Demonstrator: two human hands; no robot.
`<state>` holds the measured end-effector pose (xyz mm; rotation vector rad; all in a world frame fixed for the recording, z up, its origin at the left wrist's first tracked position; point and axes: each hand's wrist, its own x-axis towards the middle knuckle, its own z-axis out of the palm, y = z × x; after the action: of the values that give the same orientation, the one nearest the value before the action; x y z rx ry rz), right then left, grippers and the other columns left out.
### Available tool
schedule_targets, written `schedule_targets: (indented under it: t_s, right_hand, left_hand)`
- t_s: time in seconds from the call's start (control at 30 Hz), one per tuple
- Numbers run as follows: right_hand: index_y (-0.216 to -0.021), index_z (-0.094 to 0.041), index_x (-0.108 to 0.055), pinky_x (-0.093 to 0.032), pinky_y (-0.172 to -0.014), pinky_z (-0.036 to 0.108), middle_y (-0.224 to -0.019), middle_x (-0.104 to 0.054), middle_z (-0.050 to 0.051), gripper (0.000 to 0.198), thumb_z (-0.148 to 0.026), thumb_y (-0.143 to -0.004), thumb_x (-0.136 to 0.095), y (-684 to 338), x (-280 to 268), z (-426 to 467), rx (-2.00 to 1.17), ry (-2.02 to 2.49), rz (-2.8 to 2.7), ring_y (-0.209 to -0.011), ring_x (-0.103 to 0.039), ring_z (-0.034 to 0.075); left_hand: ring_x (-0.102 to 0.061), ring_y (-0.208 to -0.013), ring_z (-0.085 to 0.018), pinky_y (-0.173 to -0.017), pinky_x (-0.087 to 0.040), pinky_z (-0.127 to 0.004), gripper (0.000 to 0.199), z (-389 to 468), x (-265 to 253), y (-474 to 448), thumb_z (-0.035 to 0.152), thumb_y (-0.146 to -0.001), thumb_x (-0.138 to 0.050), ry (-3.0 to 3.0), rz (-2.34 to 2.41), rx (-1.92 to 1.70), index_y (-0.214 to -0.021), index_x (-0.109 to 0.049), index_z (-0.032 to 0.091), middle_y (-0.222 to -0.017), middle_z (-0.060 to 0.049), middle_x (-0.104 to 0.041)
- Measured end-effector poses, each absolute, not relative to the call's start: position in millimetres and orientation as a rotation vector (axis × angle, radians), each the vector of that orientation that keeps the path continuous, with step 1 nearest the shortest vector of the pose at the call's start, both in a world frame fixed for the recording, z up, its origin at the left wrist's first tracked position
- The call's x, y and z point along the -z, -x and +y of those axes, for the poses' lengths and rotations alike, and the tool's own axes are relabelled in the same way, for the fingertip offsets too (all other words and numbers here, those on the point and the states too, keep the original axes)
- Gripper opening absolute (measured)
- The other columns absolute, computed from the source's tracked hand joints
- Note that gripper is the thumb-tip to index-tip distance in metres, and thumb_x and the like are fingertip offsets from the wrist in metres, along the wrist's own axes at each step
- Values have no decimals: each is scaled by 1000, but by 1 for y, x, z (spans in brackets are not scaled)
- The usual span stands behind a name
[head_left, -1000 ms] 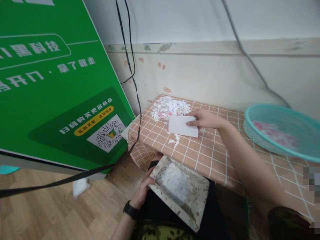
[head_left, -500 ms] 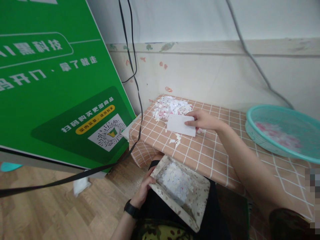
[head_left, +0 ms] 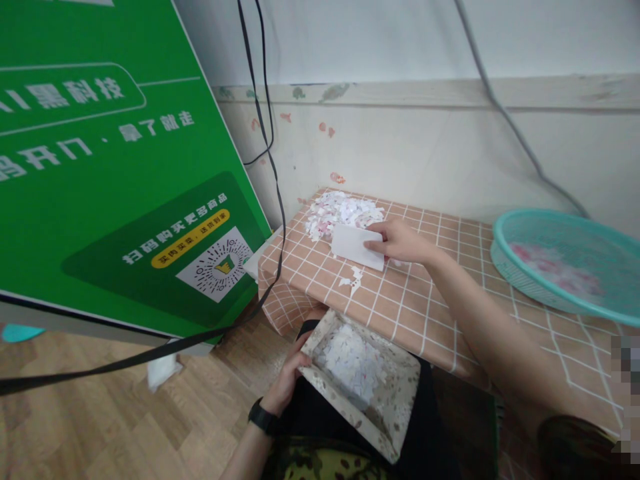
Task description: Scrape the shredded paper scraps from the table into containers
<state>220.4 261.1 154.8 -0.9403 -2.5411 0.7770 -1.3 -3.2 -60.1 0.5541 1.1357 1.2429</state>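
My right hand (head_left: 400, 240) pinches the right end of a flat white card (head_left: 356, 245) between thumb and fingers. The card stands tilted over the table, in front of a heap of white and pinkish paper scraps (head_left: 345, 210). A few loose white scraps (head_left: 355, 280) lie on the cloth nearer to me. Below the table edge, my left hand (head_left: 293, 367) grips the left rim of a spotted, shallow rectangular box (head_left: 400, 427). It rests tilted on my lap and contains many small white paper pieces (head_left: 353, 363).
A brown checked tablecloth (head_left: 450, 280) covers the table. At right stands a turquoise basket (head_left: 565, 227) with pink and white scraps inside. A green printed cabinet (head_left: 125, 167) rises on the left. Black cords (head_left: 275, 180) hang in front of the wall.
My right hand has shifted slightly left and up with the card, closer to the heap. My left hand and the box have stayed put.
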Motion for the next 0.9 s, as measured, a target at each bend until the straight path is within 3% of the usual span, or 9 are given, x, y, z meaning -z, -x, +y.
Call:
schedule_targets:
  t_s: [0.17,0.33,0.53,0.9]
  right_hand:
    - [-91,-14,-67,-42,-51,25,-70,-66,3,24,-32,-78,-57,-228,-161,263,-975,948,-2577,-53,-57,13]
    - [-96,-14,-68,-43,-50,25,-72,-67,4,28,-33,-78,-58,-235,-164,266,-959,969,-2576,-54,-58,13]
    - [-114,-16,-66,-46,-46,24,-86,-70,6,42,-36,-78,-59,-247,-165,273,-1156,925,-2586,-60,-61,15]
    - [-111,-19,-68,-49,-49,23,-89,-71,5,39,-36,-77,-62,-262,-177,273,-1264,921,-2618,-69,-64,17]
  left_hand:
    - [-58,-108,-29,-93,-40,-41,65,-4,57,1,17,-71,-48,-561,1122,-1240,-136,-49,19,-120,-5,-67]
    - [-58,-108,-29,-93,-40,-41,64,-3,56,1,17,-71,-48,-542,1123,-1238,-135,-50,20,-119,-4,-68]
    - [-58,-107,-30,-92,-41,-40,64,-3,58,1,18,-69,-51,-541,1133,-1245,-133,-52,20,-117,-4,-69]
    - [-56,-111,-30,-93,-39,-42,66,-4,61,2,17,-71,-48,-571,1131,-1241,-137,-48,20,-122,-5,-67]
